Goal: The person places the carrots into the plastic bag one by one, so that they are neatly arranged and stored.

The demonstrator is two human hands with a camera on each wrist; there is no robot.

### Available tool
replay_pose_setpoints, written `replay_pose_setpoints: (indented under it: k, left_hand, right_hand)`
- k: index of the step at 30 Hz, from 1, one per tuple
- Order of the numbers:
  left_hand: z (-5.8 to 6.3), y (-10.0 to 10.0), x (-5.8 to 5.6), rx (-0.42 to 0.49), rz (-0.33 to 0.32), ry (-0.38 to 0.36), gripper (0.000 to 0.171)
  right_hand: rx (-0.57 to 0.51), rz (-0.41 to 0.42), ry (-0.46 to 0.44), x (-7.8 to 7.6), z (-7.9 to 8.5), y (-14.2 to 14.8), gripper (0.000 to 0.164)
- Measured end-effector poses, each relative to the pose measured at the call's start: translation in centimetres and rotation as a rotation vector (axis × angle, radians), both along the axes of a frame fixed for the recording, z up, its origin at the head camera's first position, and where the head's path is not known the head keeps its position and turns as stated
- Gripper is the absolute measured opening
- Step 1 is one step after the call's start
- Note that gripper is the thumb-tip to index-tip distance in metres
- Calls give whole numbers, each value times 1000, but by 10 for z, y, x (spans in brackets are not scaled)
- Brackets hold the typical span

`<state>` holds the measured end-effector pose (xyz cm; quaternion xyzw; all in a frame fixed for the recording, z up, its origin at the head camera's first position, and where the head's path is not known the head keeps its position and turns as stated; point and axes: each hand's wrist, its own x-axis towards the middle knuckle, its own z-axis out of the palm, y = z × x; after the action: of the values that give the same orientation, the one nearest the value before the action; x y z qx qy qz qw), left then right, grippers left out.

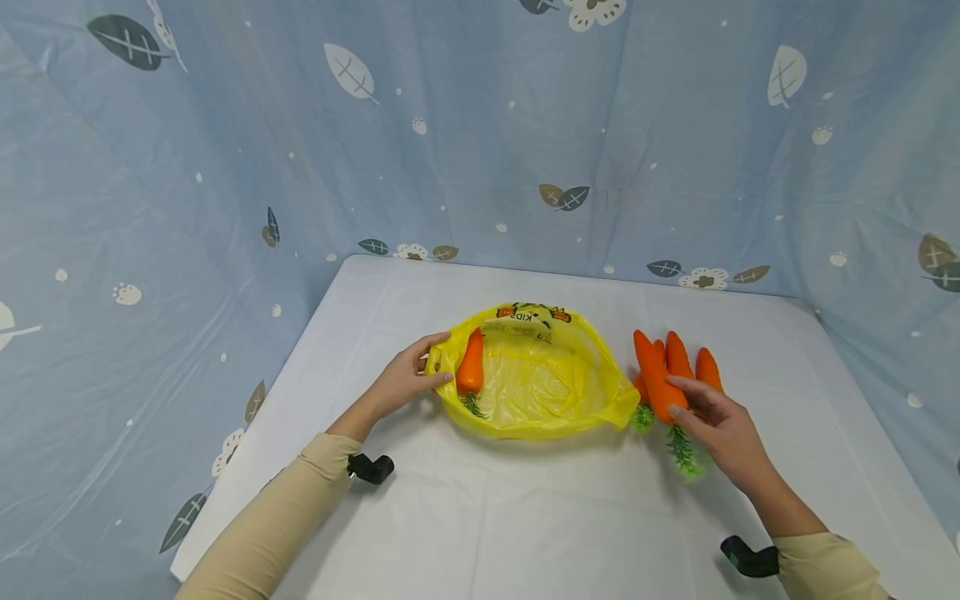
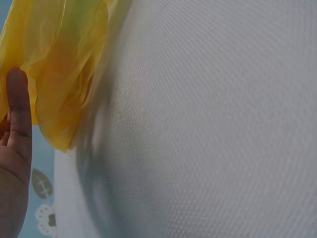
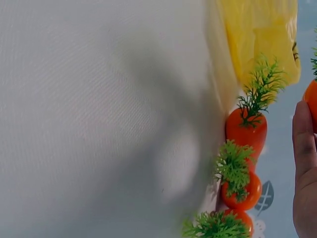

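A yellow plastic bag [image 1: 555, 375] lies spread with its mouth facing up, and one orange carrot [image 1: 471, 362] with green leaves is inside at its left. My left hand [image 1: 401, 382] holds the bag's left rim between thumb and fingers; the left wrist view shows the thumb [image 2: 19, 104] against the yellow film. To the right of the bag, my right hand [image 1: 723, 425] pinches another carrot [image 1: 654, 377] near its leafy end, tip pointing away. In the right wrist view this carrot appears raised above several others [image 3: 246, 131], and only a piece of it shows.
Several more carrots [image 1: 707, 368] lie close together beside the bag's right end, partly hidden by the right hand and its carrot. A white-covered table [image 1: 480, 517] bears everything. Blue leaf-patterned cloth [image 1: 465, 125] hangs behind it and at both sides.
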<state>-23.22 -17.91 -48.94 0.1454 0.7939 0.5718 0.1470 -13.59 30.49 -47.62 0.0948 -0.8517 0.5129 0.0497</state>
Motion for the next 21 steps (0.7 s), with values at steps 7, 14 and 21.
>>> replay_pose_setpoints:
  k: [7, 14, 21]
  left_hand:
    - [-1, 1, -2, 4, -9, 5, 75]
    - [0, 0, -2, -5, -5, -3, 74]
    - [0, 0, -1, 0, -7, -4, 75]
  right_hand:
    - [15, -24, -20, -2, 2, -7, 40]
    - [3, 17, -8, -5, 4, -12, 40]
    - [-23, 37, -11, -8, 7, -18, 40]
